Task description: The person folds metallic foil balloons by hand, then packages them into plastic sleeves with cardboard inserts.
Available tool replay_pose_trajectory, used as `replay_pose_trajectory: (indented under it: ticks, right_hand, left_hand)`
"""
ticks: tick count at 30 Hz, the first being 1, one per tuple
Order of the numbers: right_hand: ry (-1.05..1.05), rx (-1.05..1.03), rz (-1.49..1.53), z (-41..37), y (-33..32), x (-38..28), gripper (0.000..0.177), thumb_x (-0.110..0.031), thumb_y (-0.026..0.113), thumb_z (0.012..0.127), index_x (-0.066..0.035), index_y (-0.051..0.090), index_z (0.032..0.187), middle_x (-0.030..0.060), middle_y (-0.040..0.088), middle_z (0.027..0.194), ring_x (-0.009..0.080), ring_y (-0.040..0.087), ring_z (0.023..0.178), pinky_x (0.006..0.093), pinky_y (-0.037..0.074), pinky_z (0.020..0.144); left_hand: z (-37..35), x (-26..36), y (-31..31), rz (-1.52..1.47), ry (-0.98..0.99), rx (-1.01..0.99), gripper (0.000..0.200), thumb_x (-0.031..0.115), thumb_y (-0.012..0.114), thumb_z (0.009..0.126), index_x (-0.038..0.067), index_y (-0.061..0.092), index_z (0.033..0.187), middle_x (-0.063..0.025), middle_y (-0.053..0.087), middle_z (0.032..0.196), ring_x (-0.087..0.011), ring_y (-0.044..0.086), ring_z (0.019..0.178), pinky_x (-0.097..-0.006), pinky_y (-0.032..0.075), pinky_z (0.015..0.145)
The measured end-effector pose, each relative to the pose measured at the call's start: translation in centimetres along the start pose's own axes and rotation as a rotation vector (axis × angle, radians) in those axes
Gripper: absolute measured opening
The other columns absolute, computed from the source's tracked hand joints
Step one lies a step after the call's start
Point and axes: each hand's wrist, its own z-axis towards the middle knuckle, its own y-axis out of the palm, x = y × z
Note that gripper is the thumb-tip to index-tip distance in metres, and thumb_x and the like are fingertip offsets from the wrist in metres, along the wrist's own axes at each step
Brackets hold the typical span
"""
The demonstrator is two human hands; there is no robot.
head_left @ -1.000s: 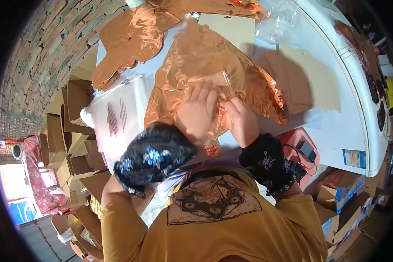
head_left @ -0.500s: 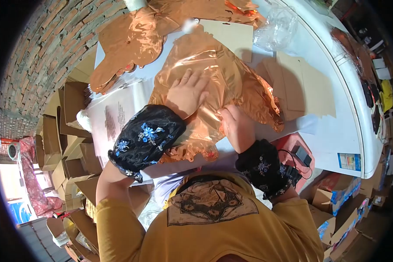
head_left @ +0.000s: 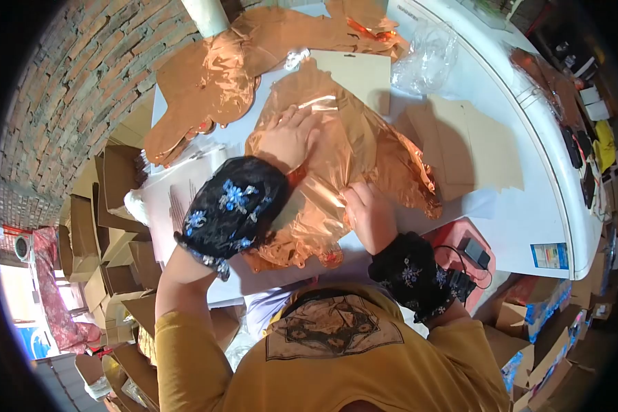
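Note:
A copper-coloured foil balloon (head_left: 350, 137), flat and wrinkled with wavy edges, lies spread on the white table in front of me. My left hand (head_left: 287, 141) rests flat on its upper left part, fingers stretched out. Low on the foil, my right hand (head_left: 369, 214) is closed, thumb and fingers pinching a fold of the same balloon. Creases run from that pinch across the sheet. A beige card (head_left: 353, 75) sticks out past the balloon's top edge.
More copper foil balloons (head_left: 220, 86) are piled at the back left. Beige cards (head_left: 484, 147) and a crumpled clear bag (head_left: 426, 58) lie to the right. A pink tray (head_left: 453, 257) holds a black adapter (head_left: 475, 253). Printed clear bags (head_left: 175, 199) lie left; open cartons (head_left: 120, 278) stand beside the table.
My left hand has slid a little farther up the foil, away from me. The right hand keeps its pinch at about the same place. The whole view has shifted slightly.

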Motion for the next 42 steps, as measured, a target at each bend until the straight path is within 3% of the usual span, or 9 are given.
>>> replay_pose_trajectory:
  ticks: [6,9,14,17,23,35,36,39,42]
  right_hand:
    - [0.008,-0.017,-0.003,0.0,-0.2,-0.1,0.026,0.002,0.066,0.072,-0.004,0.063,0.096,0.0092,0.060,0.096,0.0292,0.059,0.086,0.0383,0.050,0.074]
    - [0.007,0.013,-0.019,0.0,0.1,-0.1,0.022,-0.003,0.065,0.074,-0.007,0.062,0.095,0.0062,0.057,0.091,0.0274,0.056,0.084,0.0374,0.048,0.073]
    - [0.031,-0.031,-0.011,-0.1,-0.2,-0.3,0.020,-0.006,0.059,0.078,-0.005,0.061,0.098,0.0081,0.057,0.095,0.0285,0.056,0.087,0.0371,0.048,0.074]
    - [0.051,-0.027,0.025,-0.3,-0.1,-0.2,0.029,0.000,0.068,0.073,-0.003,0.063,0.101,0.0102,0.060,0.096,0.0305,0.058,0.086,0.0386,0.050,0.075]
    - [0.069,-0.039,0.037,-0.3,-0.1,-0.3,0.029,0.000,0.068,0.073,-0.004,0.063,0.101,0.0087,0.059,0.097,0.0291,0.057,0.088,0.0381,0.049,0.075]
    - [0.054,-0.026,0.028,-0.3,-0.1,-0.3,0.028,0.001,0.067,0.073,-0.004,0.062,0.099,0.0091,0.058,0.094,0.0285,0.057,0.084,0.0373,0.049,0.073]
    - [0.055,-0.033,0.030,-0.3,-0.2,-0.4,0.023,-0.002,0.063,0.075,-0.004,0.061,0.097,0.0091,0.057,0.094,0.0285,0.056,0.085,0.0375,0.049,0.074]
    - [0.056,-0.050,0.035,-0.1,-0.6,-0.5,0.018,-0.005,0.060,0.077,-0.005,0.059,0.096,0.0092,0.055,0.093,0.0285,0.056,0.086,0.0374,0.049,0.073]
    - [0.052,-0.055,0.029,-0.1,-0.5,-0.4,0.028,-0.001,0.066,0.072,-0.004,0.062,0.100,0.0092,0.057,0.093,0.0285,0.057,0.084,0.0367,0.049,0.072]
  left_hand:
    - [7.7,-3.4,1.2,-0.116,-0.155,0.121,0.045,0.035,0.048,0.098,0.013,0.050,0.137,-0.0135,0.050,0.142,-0.0349,0.042,0.134,-0.0470,0.032,0.112]
    - [11.2,-4.3,0.4,-0.026,-0.358,-0.037,0.044,0.036,0.048,0.098,0.013,0.054,0.134,-0.0162,0.051,0.139,-0.0338,0.044,0.133,-0.0471,0.031,0.112]
    - [14.5,-6.2,2.8,-0.014,-0.582,-0.070,0.051,0.047,0.067,0.081,0.015,0.063,0.121,-0.0143,0.053,0.133,-0.0263,0.041,0.132,-0.0589,0.023,0.109]
    - [15.1,-7.6,3.9,-0.170,-0.619,-0.059,0.051,0.044,0.069,0.079,0.018,0.062,0.122,-0.0135,0.053,0.130,-0.0273,0.043,0.129,-0.0610,0.022,0.109]
    - [13.7,-10.5,7.6,-0.355,-0.383,0.433,0.033,0.031,0.062,0.086,0.016,0.060,0.116,-0.0093,0.061,0.112,-0.0272,0.053,0.116,-0.0561,0.028,0.102]
    - [12.9,-11.5,4.8,-0.374,-0.479,0.391,0.036,0.037,0.063,0.088,0.010,0.060,0.112,-0.0116,0.058,0.115,-0.0307,0.052,0.114,-0.0557,0.031,0.103]
    - [12.8,-11.2,4.5,-0.343,-0.406,0.519,0.031,0.033,0.062,0.088,0.008,0.061,0.107,-0.0129,0.058,0.110,-0.0340,0.054,0.109,-0.0516,0.036,0.099]
    - [11.9,-9.9,3.1,-0.362,-0.281,0.515,0.028,0.028,0.060,0.090,0.007,0.063,0.109,-0.0149,0.060,0.113,-0.0368,0.055,0.109,-0.0480,0.039,0.101]
    - [9.3,-6.6,0.2,-0.422,0.288,0.394,0.032,0.011,0.061,0.090,0.009,0.059,0.122,-0.0195,0.059,0.123,-0.0401,0.055,0.116,-0.0433,0.044,0.098]
